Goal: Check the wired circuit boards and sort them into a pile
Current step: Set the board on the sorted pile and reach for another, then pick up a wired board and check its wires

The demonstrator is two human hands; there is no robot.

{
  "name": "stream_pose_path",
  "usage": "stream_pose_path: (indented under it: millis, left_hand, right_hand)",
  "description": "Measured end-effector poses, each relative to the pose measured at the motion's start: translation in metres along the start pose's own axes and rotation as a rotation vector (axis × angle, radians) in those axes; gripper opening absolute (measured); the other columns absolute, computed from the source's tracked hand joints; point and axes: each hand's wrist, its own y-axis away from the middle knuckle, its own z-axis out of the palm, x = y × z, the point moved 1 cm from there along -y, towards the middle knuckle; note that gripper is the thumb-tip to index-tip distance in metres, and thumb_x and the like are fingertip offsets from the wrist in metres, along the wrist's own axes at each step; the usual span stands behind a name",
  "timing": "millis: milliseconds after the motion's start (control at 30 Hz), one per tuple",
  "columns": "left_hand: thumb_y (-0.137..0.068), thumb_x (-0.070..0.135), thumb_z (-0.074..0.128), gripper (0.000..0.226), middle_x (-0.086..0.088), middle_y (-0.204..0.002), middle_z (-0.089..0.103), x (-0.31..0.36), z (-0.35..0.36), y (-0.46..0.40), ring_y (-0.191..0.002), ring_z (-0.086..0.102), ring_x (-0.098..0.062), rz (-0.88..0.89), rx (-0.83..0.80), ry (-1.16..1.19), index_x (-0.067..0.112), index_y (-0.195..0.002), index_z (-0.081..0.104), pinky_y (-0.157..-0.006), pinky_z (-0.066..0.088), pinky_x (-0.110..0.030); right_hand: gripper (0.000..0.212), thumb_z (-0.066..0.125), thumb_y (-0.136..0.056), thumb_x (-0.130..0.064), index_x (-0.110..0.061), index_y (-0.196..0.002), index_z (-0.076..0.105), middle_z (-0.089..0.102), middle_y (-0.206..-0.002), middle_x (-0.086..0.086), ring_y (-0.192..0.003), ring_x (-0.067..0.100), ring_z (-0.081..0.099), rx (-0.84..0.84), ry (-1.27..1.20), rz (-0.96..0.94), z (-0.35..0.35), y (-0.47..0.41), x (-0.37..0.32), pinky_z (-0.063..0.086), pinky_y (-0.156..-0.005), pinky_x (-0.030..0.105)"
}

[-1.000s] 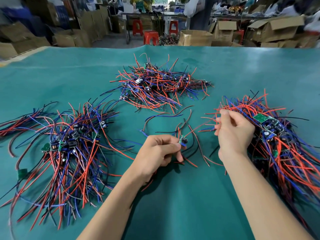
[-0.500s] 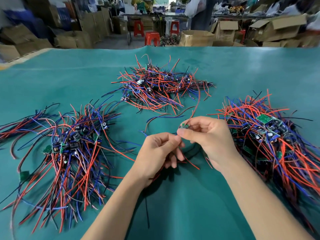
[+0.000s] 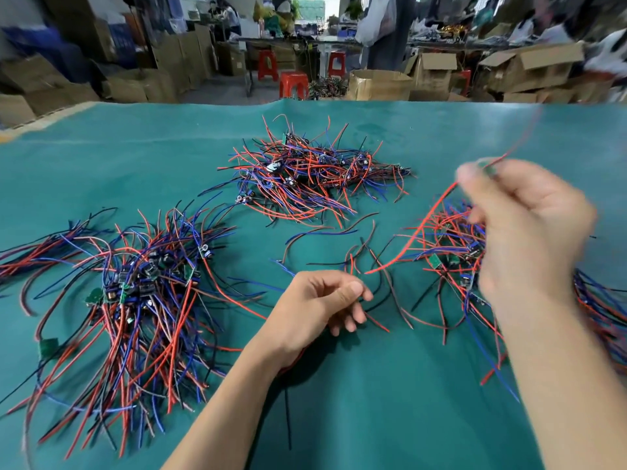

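My right hand is raised over the right side of the table and blurred. Its thumb and fingertips pinch a small wired circuit board, whose red wires trail up to the right and down to the left. Below it lies a pile of wired boards, partly hidden by that hand. My left hand rests low at the centre with curled fingers, thumb against forefinger. Red and black wires run out from under its palm and wrist. A large pile lies at the left and another pile further back.
The green mat covers the whole table. A few loose wires lie between the piles at the centre. Beyond the far edge stand cardboard boxes and red stools.
My right hand came in from the right pile, took the small board at my left hand's fingertips, and has lifted it up and to the right. My left hand stayed in place.
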Motion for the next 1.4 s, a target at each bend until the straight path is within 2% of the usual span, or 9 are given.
stream_pose_path:
  millis: [200,300,400,500,600,700,900,1133,1400]
  left_hand:
    - [-0.103,0.016,0.051,0.024,-0.004,-0.064,0.061,0.001,0.002,-0.002,-0.052,0.052,-0.012,-0.035,0.125,0.051,0.006,-0.088,0.068,-0.047,0.04,-0.018]
    - [-0.102,0.016,0.053,0.022,-0.004,-0.065,0.062,0.002,0.004,-0.002,-0.053,0.053,-0.011,-0.049,0.128,0.056,0.004,-0.089,0.067,-0.047,0.04,-0.018]
    - [-0.101,0.014,0.055,0.02,-0.006,-0.067,0.063,0.004,0.005,-0.002,-0.055,0.053,-0.013,-0.066,0.151,0.106,0.003,-0.09,0.067,-0.048,0.041,-0.019]
    - [-0.101,0.012,0.055,0.019,-0.006,-0.067,0.063,0.005,0.003,-0.002,-0.055,0.055,-0.013,-0.079,0.172,0.148,0.003,-0.091,0.068,-0.049,0.041,-0.018]
    - [-0.1,0.011,0.055,0.018,-0.006,-0.068,0.063,0.005,0.003,-0.002,-0.055,0.056,-0.013,-0.088,0.171,0.168,0.003,-0.091,0.067,-0.049,0.042,-0.018]
    - [-0.1,0.01,0.055,0.017,-0.008,-0.07,0.064,0.004,0.002,-0.002,-0.056,0.056,-0.013,-0.092,0.16,0.191,0.005,-0.089,0.068,-0.049,0.042,-0.018]
    - [-0.098,0.004,0.054,0.016,-0.01,-0.071,0.064,0.003,-0.001,-0.003,-0.057,0.056,-0.014,-0.091,0.15,0.232,0.004,-0.089,0.067,-0.051,0.044,-0.019]
    - [-0.099,0.0,0.051,0.02,-0.009,-0.07,0.064,0.005,-0.002,-0.003,-0.055,0.055,-0.013,-0.098,0.155,0.244,0.006,-0.086,0.065,-0.05,0.044,-0.018]
    - [-0.096,-0.005,0.05,0.014,-0.014,-0.078,0.067,0.004,-0.002,-0.005,-0.057,0.059,-0.014,-0.131,0.226,0.315,0.0,-0.101,0.063,-0.052,0.048,-0.02]
  right_hand:
    - [0.021,0.069,-0.093,-0.018,-0.009,-0.112,0.067,0.057,-0.077,-0.003,-0.045,-0.001,0.053,-0.283,0.635,0.089,-0.075,-0.089,-0.047,0.042,-0.041,0.01]
    - [0.019,0.075,-0.089,-0.021,-0.01,-0.103,0.073,0.058,-0.068,0.006,-0.038,0.002,0.054,-0.371,0.924,0.155,-0.099,-0.104,-0.043,0.041,-0.036,0.012]
    - [0.02,0.085,-0.076,-0.041,-0.024,-0.082,0.076,0.071,-0.075,0.009,-0.071,0.025,0.068,-0.434,1.281,0.11,-0.088,-0.091,-0.023,0.055,-0.061,0.032]
    - [0.038,0.08,-0.077,-0.052,-0.021,-0.1,0.077,0.064,-0.094,0.019,-0.101,0.04,0.063,-0.523,1.642,-0.134,-0.064,-0.088,-0.006,0.049,-0.085,0.043]
    - [0.023,0.077,-0.082,-0.039,-0.023,-0.097,0.078,0.064,-0.09,0.013,-0.096,0.036,0.065,-0.638,1.392,-0.356,-0.005,-0.071,0.006,0.047,-0.084,0.037]
    - [0.013,0.072,-0.086,-0.03,-0.026,-0.096,0.078,0.072,-0.095,0.003,-0.098,0.029,0.066,-0.995,1.266,-0.342,0.071,-0.04,0.036,0.045,-0.083,0.031]
    - [0.042,0.063,-0.097,-0.029,-0.028,-0.139,0.061,0.061,-0.143,0.007,-0.133,0.031,0.053,-1.223,1.222,-0.196,0.17,-0.004,0.106,0.044,-0.11,0.04]
    - [0.024,0.06,-0.093,-0.011,-0.018,-0.11,0.076,0.068,-0.116,0.019,-0.108,0.043,0.062,-0.901,1.208,-0.22,0.167,0.0,0.129,0.054,-0.093,0.045]
    - [0.019,0.076,-0.079,-0.011,-0.027,-0.087,0.082,0.08,-0.086,-0.002,-0.091,0.014,0.074,-0.585,0.81,0.039,0.115,-0.031,0.091,0.056,-0.087,0.029]
